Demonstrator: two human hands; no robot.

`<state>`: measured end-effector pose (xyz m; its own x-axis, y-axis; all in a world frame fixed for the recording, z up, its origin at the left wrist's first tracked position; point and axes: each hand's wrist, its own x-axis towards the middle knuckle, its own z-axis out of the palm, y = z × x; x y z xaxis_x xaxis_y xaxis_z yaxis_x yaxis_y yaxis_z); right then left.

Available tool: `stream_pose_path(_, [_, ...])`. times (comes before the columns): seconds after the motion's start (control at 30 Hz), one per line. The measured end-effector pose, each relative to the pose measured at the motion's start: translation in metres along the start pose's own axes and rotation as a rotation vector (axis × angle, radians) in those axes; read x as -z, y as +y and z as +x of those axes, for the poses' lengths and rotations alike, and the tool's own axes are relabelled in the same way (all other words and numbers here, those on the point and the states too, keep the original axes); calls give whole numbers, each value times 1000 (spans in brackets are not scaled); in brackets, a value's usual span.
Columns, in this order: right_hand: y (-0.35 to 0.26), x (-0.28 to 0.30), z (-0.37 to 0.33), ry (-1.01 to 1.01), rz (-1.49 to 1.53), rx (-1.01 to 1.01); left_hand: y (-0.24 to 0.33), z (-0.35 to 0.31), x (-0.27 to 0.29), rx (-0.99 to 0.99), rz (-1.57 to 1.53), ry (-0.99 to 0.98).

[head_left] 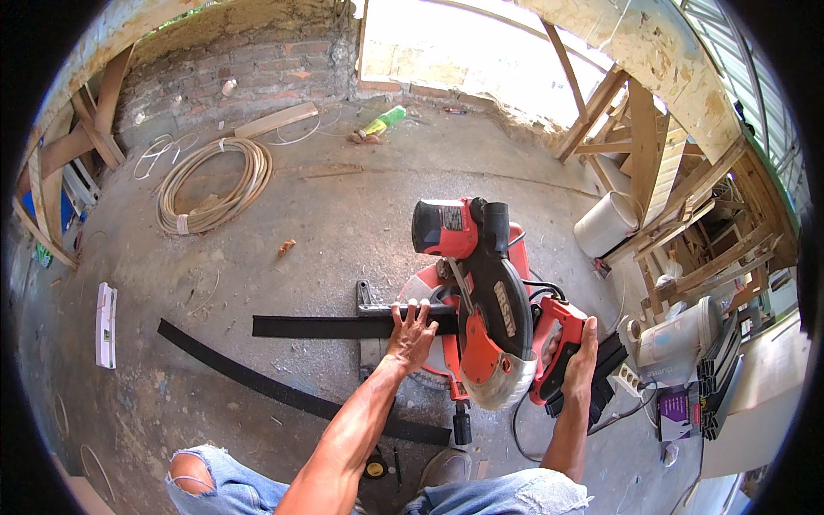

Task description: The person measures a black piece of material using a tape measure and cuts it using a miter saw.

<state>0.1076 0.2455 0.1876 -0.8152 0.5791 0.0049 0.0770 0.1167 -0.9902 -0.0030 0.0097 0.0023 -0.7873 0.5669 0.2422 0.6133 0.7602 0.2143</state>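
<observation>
1. Our left hand [410,333] presses the black bar [330,326] flat on the saw [481,300] table, fingers spread
2. Our right hand [577,359] wraps the saw's red handle [554,348], fingers curled tight around it

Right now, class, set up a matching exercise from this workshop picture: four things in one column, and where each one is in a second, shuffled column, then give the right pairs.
Things
1. left hand
2. right hand
3. coiled hose
4. white bucket

Places
A. lying on its side near the timber frames on the right
B. pressed flat on the black strip at the saw's base
C. on the floor near the brick wall
D. wrapped round the handle of the red mitre saw

Pairs: 1-B, 2-D, 3-C, 4-A
</observation>
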Motion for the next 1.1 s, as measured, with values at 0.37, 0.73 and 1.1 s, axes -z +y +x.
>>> stream_pose_path(0.37, [20, 6, -7, -21, 72, 24, 3, 1, 9, 13, -8, -96])
stream_pose_path(0.73, [44, 8, -18, -7, 56, 119, 1, 1, -1, 5, 19, -17])
stream_pose_path(1.1, [-79, -12, 68, -283, -46, 29, -12, -12, 0, -68, -20, 31])
